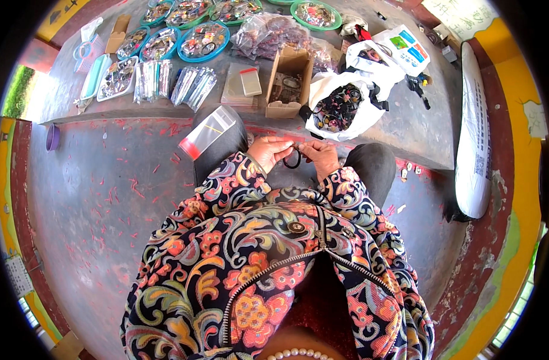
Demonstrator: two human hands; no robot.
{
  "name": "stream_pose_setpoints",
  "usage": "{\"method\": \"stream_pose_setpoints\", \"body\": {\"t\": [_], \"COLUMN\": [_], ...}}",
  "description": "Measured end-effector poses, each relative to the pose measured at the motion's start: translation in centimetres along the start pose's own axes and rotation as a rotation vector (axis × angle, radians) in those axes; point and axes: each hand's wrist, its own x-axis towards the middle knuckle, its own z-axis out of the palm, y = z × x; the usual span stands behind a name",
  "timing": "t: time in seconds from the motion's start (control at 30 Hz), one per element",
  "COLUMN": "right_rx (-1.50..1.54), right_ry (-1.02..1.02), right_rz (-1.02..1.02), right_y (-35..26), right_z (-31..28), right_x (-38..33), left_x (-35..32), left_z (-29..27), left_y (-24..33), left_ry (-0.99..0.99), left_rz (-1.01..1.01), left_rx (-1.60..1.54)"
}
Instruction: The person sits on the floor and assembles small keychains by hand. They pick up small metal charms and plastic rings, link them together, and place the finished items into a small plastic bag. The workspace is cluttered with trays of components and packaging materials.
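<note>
My left hand and my right hand meet just above my knees, both pinching a small dark ring-shaped piece that hangs between the fingers. A clear plastic sleeve with a red strip rests on my left knee. Both sleeves carry a bright floral pattern. An open white plastic bag full of dark ring-like pieces lies on the low step just beyond my hands.
An open cardboard box stands on the step, beside flat clear packets and bundles of clear sleeves. Several blue and green round trays of small items sit further back. A long white sack lies at right.
</note>
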Motion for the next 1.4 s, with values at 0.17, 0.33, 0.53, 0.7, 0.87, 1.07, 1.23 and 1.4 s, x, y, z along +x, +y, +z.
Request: {"method": "stream_pose_setpoints", "body": {"t": [0.17, 0.33, 0.53, 0.7, 0.87, 1.07, 1.23, 1.4], "right_rx": [0.128, 0.123, 0.021, -0.585, -0.764, -0.874, -0.929, -1.073], "right_ry": [-0.105, -0.136, -0.093, 0.256, 0.206, 0.164, 0.136, 0.103], "right_rz": [0.119, 0.16, 0.196, -0.184, -0.615, -0.703, -0.673, -0.704], "right_y": [1.4, 1.9, 2.3, 3.5, -2.2, -0.6, -0.6, -1.0], "right_z": [-1.0, -1.3, -1.3, -1.6, 1.9, 1.7, 1.7, 1.8], "right_x": [0.8, 1.0, 1.2, 1.6, -1.2, -0.1, -0.4, -0.6], "left_x": [0.2, 0.2, 0.5, 1.5, 0.6, 0.5, 1.1, 1.3], "left_z": [-0.4, -0.5, -0.9, -1.5, -0.6, 0.3, -0.9, -1.3], "left_y": [-0.2, -0.4, -1.0, -1.5, -0.9, -1.2, -1.8, -2.8], "left_ry": [0.0, -0.02, 0.013, 0.045, 0.105, 0.049, -0.068, -0.045], "left_rz": [0.003, 0.012, 0.021, 0.074, 0.073, 0.067, 0.114, 0.222], "left_rx": [0.032, 0.038, 0.068, 0.09, 0.118, 0.207, 0.547, 0.665]}}
